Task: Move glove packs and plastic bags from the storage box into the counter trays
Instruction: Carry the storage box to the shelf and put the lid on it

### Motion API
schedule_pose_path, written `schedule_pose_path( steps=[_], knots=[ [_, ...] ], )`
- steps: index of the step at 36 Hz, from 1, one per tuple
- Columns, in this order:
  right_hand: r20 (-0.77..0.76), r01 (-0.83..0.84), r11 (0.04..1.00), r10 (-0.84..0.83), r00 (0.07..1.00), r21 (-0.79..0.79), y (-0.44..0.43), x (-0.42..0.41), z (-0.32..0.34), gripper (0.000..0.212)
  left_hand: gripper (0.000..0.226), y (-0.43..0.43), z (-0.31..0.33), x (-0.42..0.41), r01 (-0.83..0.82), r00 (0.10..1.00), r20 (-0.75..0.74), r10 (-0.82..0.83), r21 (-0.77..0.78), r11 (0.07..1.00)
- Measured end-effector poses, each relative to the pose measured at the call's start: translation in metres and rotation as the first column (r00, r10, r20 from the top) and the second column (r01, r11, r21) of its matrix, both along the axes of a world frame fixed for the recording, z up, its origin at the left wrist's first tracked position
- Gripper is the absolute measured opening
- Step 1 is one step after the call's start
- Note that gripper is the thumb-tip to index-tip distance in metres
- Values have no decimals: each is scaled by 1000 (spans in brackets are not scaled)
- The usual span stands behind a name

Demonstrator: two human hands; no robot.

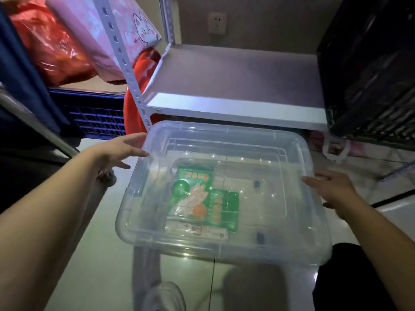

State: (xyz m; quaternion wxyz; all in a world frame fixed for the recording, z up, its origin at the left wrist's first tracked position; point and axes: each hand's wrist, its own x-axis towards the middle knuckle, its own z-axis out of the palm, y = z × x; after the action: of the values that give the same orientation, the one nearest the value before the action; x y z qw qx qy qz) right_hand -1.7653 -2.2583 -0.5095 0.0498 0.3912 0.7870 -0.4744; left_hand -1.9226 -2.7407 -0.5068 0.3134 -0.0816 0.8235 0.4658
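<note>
With the left hand [116, 151] and right hand [330, 187] open-fingered against opposite rims, grip the clear storage box [143, 212] evenly, keeping the green glove packs [202, 198] level.

A dim room with a pale glossy tiled floor [101, 254] holds a white metal shelf [235, 86] on perforated uprights, its board bare, against a beige wall [258, 23] carrying a white socket [216, 23] above the shelf's back edge.
</note>
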Motion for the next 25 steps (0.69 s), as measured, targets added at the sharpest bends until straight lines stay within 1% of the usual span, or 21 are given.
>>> schedule_pose_path(
  steps=[2, 3, 4, 6, 7, 8, 9, 10, 11, 13, 14, 15, 18, 19, 21, 24, 25],
  knots=[
    [48, -6, 994, 11, 999, -111, 6, 5, 0, 55, 54, -9, -5, 13, -48, 992, 118, 40, 70, 996],
    [77, -26, 985, 39, 996, -172, 9, 7, 0, 55, 52, -14, -8, 20, -69, 983, 175, 52, 97, 993],
    [94, -42, 968, 67, 993, -246, 10, 9, 1, 52, 54, -19, -12, 25, -81, 974, 221, 53, 119, 990],
    [102, -46, 926, 90, 991, -375, 13, 11, 0, 40, 65, -27, -20, 34, -61, 960, 279, 10, 175, 983],
    [104, -44, 913, 94, 990, -405, 16, 12, -2, 44, 74, -28, -23, 37, -43, 956, 294, -17, 196, 980],
    [108, -43, 907, 97, 989, -418, 20, 11, -5, 63, 83, -29, -25, 39, -31, 953, 300, -34, 211, 977],
    [112, -42, 909, 97, 989, -415, 22, 11, -7, 90, 90, -28, -27, 40, -31, 955, 296, -37, 219, 975],
    [115, -37, 913, 91, 989, -405, 25, 11, -10, 111, 97, -26, -27, 40, -33, 958, 285, -34, 228, 973],
    [108, -40, 916, 90, 990, -400, 26, 11, -11, 121, 102, -23, -27, 39, -37, 961, 274, -28, 231, 972],
    [90, -20, 929, 57, 994, -370, 28, 9, -15, 126, 113, -17, -24, 35, -55, 966, 257, -3, 218, 974],
    [84, -6, 942, 36, 996, -335, 26, 9, -15, 124, 117, -15, -21, 32, -70, 969, 246, 19, 200, 977],
    [80, 9, 954, 16, 997, -299, 25, 9, -15, 112, 117, -13, -18, 30, -78, 972, 233, 34, 178, 981],
    [60, 13, 977, 0, 998, -215, 21, 7, -13, 43, 96, -9, -13, 25, -63, 971, 238, 27, 147, 987],
    [49, -1, 983, 11, 999, -184, 20, 8, -12, 33, 93, -8, -12, 24, -61, 969, 245, 27, 134, 989],
    [32, -54, 988, 60, 998, -147, 21, 11, -10, 32, 92, -7, -11, 24, -67, 967, 250, 42, 95, 993],
    [38, -86, 983, 93, 995, -160, 22, 16, -5, 40, 91, -3, -9, 24, -88, 968, 240, 73, 55, 995],
    [46, -87, 982, 96, 994, -165, 23, 17, -5, 44, 87, -1, -8, 25, -92, 968, 240, 78, 47, 995]
  ],
)
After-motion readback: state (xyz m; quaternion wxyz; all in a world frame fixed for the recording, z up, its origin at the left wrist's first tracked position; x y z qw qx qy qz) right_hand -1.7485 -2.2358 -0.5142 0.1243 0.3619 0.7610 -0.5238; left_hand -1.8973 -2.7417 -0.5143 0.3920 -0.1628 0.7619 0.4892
